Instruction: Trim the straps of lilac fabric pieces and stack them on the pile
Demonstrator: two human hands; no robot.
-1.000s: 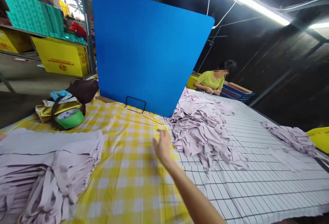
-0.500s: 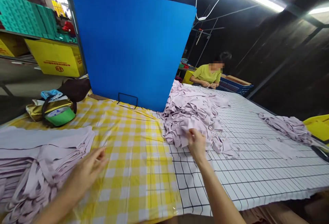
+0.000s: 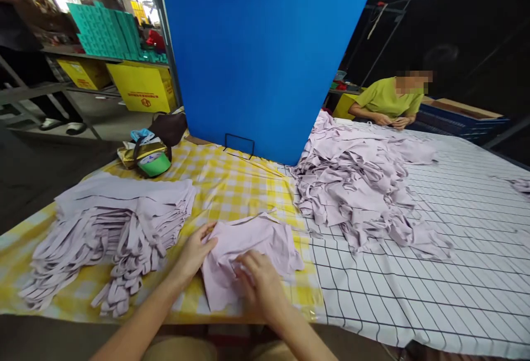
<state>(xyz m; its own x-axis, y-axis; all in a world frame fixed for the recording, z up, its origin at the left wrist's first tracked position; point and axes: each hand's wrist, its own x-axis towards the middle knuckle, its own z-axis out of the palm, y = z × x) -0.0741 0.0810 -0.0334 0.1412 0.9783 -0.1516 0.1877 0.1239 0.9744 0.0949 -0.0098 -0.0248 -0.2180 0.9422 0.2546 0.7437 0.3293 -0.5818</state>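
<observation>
A single pale lavender fabric garment piece (image 3: 252,239) lies spread on the yellow checked cloth in front of me. My left hand (image 3: 197,253) pinches its left edge, with the thumb on top. Over the middle of the same piece, my right hand (image 3: 259,278) is curled, its fingertips gathering a fold of the fabric; it is slightly blurred. Left of my hands is a neat stack of lavender garment pieces (image 3: 124,195), with looped straps hanging toward me. A loose heap of the same garments (image 3: 356,179) lies to the right.
A tall blue panel (image 3: 265,57) stands at the back of the table, with a black wire stand (image 3: 239,146) at its foot. A bag with a green roll (image 3: 154,163) sits at the back left. A co-worker in a yellow-green shirt (image 3: 383,99) sits beyond the heap.
My right hand has come from the heap to the yellow cloth, where a garment piece now lies. My left hand has moved onto its edge. The view has turned left.
</observation>
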